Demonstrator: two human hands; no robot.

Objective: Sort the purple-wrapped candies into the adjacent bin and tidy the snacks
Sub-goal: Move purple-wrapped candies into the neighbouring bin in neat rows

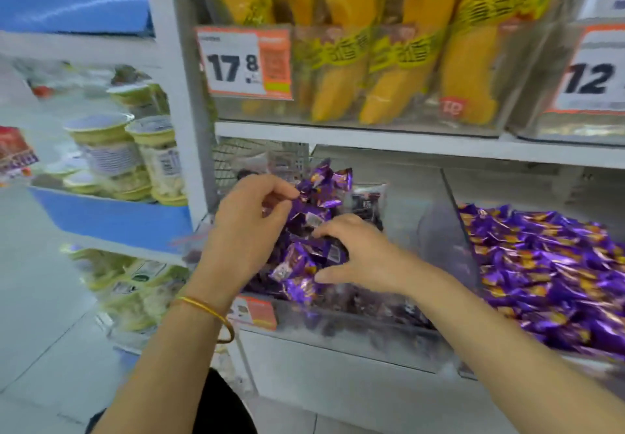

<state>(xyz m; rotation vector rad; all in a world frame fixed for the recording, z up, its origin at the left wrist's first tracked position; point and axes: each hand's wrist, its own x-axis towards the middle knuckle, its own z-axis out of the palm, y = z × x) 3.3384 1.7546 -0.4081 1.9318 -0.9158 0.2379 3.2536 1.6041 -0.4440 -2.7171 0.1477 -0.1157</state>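
Step in hand: picking the strays out of the near bin [338, 328]. The purple-wrapped candies [314, 190] lie heaped at its left side, mixed among dark-wrapped snacks [367, 203]. The left hand [250, 227] pinches one candy by its wrapper end between thumb and forefinger, its other fingers curled. The right hand [358, 254] lies over the heap with fingers and thumb bent round a clump of candies. The grip looks loose, and how many it holds cannot be told.

The adjacent bin [456, 210], just beyond the clear divider, already carries a deep layer of the same candy.

Judgement: sorting is part done. The next move calls for lifting both loads over the divider without shedding pieces — slippery foil, loose clump — then squaring up the dark packets left behind.
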